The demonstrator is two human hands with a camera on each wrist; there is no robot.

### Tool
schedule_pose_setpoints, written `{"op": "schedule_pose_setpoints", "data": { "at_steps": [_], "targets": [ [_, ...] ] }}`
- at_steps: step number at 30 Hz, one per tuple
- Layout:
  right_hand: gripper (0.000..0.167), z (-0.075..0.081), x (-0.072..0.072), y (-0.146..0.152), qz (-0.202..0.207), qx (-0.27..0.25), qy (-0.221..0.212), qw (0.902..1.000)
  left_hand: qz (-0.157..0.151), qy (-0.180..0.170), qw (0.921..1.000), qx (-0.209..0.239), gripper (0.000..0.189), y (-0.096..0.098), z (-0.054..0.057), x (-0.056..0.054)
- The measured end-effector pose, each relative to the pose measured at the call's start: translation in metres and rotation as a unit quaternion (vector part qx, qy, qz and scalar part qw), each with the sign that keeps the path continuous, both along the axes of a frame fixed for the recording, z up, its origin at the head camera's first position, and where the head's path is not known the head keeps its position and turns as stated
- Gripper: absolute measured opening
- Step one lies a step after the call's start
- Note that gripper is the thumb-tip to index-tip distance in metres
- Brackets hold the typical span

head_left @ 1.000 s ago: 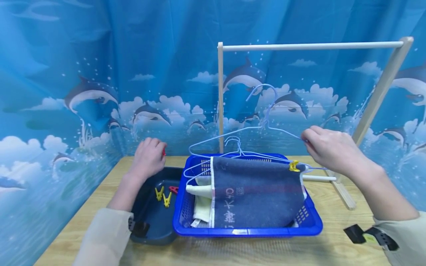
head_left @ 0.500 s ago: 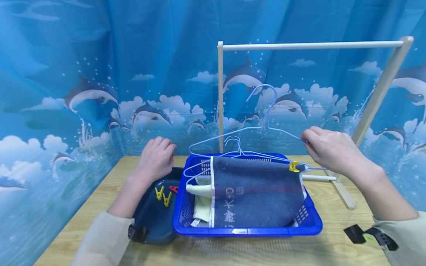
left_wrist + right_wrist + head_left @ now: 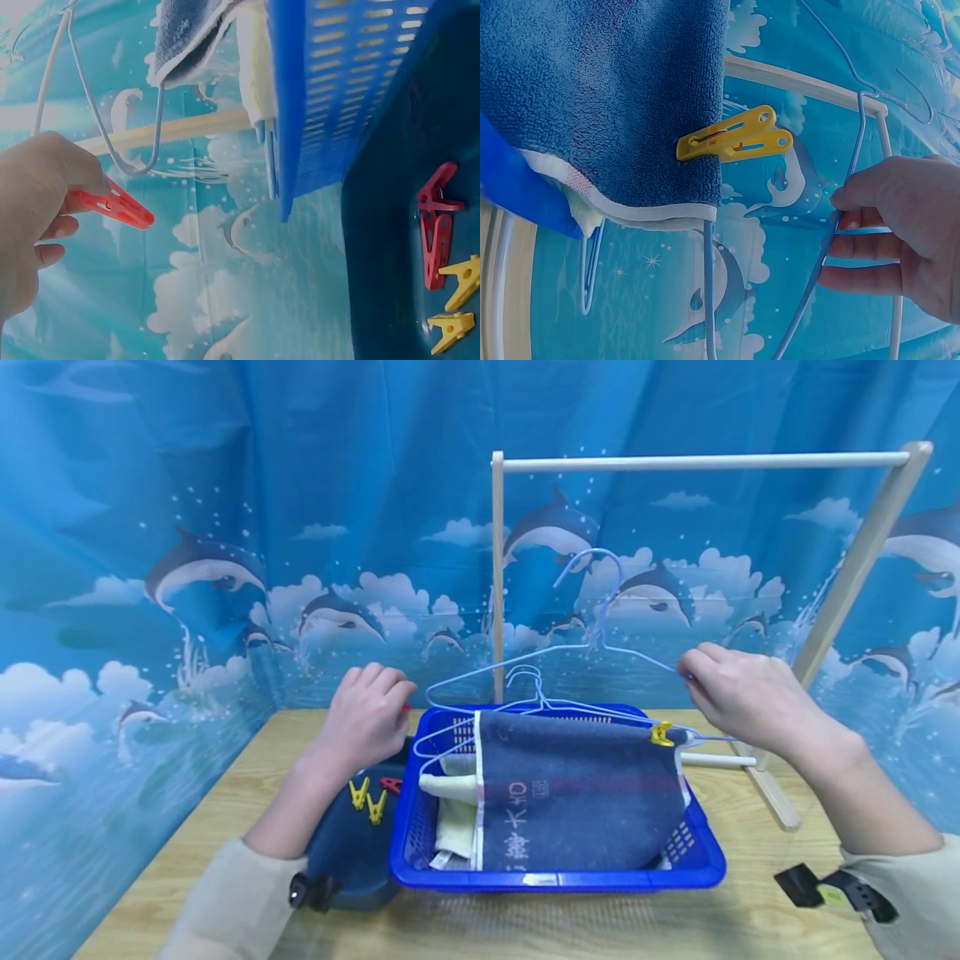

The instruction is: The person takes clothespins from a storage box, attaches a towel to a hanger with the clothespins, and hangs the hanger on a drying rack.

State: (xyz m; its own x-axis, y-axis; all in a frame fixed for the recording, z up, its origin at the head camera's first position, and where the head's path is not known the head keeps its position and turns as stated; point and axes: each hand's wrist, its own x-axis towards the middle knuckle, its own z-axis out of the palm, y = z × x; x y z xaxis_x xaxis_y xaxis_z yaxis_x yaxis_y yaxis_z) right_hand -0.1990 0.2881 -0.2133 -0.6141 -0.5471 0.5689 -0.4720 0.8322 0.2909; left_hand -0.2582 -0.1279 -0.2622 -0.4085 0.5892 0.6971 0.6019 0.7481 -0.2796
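Observation:
My right hand pinches the right shoulder wire of a light-blue hanger. A dark-blue towel drapes over the hanger's lower bar, hanging down across the basket. Near its right end a yellow clothespin grips the towel's folded top edge. My left hand holds a red clothespin between thumb and fingers; its tip points toward the hanger's left end in the left wrist view. That hand is apart from the hanger, above the back of the dark basin.
The blue basket holds pale yellow cloth and more hangers behind the towel. Loose yellow clothespins and red clothespins lie in the basin. A wooden rack stands at the back right.
My left hand has moved right with the red clothespin, closer to the hanger's left end. The right hand, hanger and towel have stayed in place.

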Motion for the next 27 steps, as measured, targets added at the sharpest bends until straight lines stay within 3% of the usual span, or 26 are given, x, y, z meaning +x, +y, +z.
{"op": "schedule_pose_setpoints", "data": {
  "at_steps": [17, 27],
  "targets": [
    [0.008, 0.000, 0.001, -0.001, -0.009, -0.001, -0.003, 1.0000, -0.055, -0.029, 0.9981, 0.006, 0.020, 0.020, 0.012, 0.017],
    [0.007, -0.001, 0.001, 0.000, -0.002, -0.003, 0.005, 1.0000, -0.064, -0.030, 0.9975, 0.001, 0.017, 0.038, 0.017, 0.022]
  ]
}}
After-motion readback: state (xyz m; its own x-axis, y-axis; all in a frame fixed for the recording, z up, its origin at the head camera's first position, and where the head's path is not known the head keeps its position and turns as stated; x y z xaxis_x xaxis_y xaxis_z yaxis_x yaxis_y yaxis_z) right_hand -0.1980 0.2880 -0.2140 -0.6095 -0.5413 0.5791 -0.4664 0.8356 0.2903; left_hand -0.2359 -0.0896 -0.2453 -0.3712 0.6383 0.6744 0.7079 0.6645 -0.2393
